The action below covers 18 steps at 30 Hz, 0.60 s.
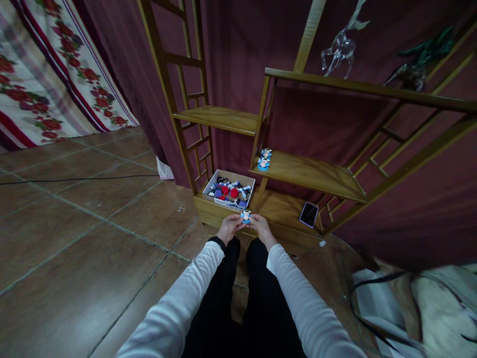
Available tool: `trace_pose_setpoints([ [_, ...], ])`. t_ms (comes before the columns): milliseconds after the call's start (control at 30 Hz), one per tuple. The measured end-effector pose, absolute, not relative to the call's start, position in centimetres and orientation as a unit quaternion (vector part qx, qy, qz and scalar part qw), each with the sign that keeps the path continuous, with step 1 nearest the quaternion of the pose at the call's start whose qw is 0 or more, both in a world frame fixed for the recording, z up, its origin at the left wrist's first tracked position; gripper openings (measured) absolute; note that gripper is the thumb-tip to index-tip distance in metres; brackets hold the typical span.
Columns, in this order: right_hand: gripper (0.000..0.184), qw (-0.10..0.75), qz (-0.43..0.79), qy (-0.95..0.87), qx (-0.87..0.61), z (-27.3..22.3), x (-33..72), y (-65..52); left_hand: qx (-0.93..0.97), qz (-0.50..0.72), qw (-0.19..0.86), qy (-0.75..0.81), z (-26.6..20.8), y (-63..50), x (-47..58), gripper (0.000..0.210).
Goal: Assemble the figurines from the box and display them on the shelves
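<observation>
Between my two hands I hold a small toy figurine (246,216) with a blue base, in front of the low cabinet. My left hand (229,227) pinches it from the left, and my right hand (262,226) grips its right side. Just beyond my hands a cardboard box (250,186) holds several small figures in red, purple, white and black. Two similar blue-based figurines, a nearer one (264,163) and a farther one (266,152), stand at the left end of the middle shelf (313,173).
A tablet or phone (309,214) lies on the cabinet top at the right. Above stand a clear glass deer (341,49) and a dark green figure (421,59) on the upper shelf (357,85). Wooden uprights (164,74) frame the left. A bag (439,303) rests at lower right.
</observation>
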State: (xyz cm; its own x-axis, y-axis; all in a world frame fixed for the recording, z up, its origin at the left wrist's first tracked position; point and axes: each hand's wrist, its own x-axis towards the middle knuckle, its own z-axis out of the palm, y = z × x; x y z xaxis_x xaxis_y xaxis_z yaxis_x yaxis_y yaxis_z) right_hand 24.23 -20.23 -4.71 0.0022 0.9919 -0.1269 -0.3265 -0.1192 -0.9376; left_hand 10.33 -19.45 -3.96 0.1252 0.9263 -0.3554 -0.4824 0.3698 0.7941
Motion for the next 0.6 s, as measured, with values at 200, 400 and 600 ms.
trace_pose_setpoints([
  [200,0.035,0.558,0.594,-0.363,-0.452,-4.78,23.89,-20.26,0.242,0.493,0.712,0.437,-3.80,-19.28,10.55,0.010],
  [400,0.038,0.542,0.609,-0.355,-0.458,-4.39,23.97,-20.44,0.253,0.495,0.709,0.433,-3.36,-19.73,10.39,0.012],
  [600,0.038,0.538,0.605,-0.365,-0.460,-4.33,23.98,-20.41,0.298,0.501,0.686,0.436,-3.26,-19.92,10.41,0.021],
])
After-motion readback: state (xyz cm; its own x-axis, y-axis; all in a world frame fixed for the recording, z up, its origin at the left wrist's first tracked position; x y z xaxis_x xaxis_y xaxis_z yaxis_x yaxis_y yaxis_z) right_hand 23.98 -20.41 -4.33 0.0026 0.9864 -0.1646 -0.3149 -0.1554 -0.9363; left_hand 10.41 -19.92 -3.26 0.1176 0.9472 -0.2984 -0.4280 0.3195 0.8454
